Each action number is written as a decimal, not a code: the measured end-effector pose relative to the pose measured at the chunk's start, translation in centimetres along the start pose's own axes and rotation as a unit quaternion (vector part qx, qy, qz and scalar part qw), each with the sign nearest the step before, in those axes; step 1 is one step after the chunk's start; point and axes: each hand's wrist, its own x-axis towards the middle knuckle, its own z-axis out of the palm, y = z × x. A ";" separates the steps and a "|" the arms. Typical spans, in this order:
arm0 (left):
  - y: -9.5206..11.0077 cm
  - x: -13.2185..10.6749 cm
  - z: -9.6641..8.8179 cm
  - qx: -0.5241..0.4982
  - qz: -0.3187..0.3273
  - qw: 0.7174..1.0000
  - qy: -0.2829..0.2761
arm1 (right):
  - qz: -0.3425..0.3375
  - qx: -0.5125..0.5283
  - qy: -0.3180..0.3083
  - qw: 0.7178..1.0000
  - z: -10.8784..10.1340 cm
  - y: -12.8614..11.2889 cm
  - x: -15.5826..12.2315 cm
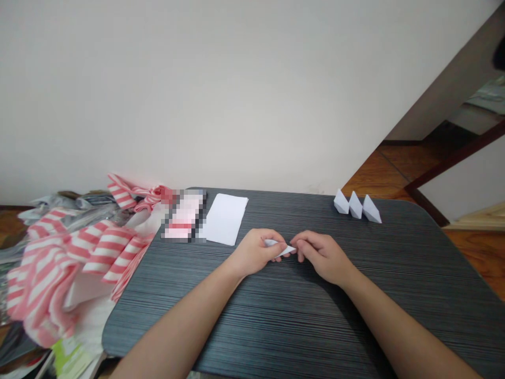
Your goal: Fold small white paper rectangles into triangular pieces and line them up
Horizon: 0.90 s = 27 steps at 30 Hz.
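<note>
Now | left hand (257, 251): folded paper (288, 251) | plastic bags (84, 211): contents unclear

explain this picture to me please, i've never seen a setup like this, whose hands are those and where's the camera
There is no machine here, just a person working with two bare hands. The one picture comes from a camera worn on that person's head, looking forward and down, so the arms reach in from the bottom edge.

The left hand holds a small folded paper. The right hand is at its pointed end; whether it touches is hard to tell.

On the dark table, some white paper lies toward the left, beside a pixelated item that I can't identify. Three folded paper shapes stand in a row toward the far right. Left of the table is a heap with striped cloth.
</note>
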 end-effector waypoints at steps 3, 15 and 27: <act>0.0 0.0 0.0 0.028 0.008 1.000 0.002 | -0.010 -0.039 -0.034 0.999 0.1 -0.2 0.2; 0.7 -0.1 -0.1 0.140 0.042 0.989 0.026 | -0.052 -0.092 -0.043 0.993 0.0 -0.2 0.2; 0.5 0.0 -0.1 0.078 0.015 0.997 0.016 | -0.027 -0.066 -0.035 0.997 0.1 -0.2 0.3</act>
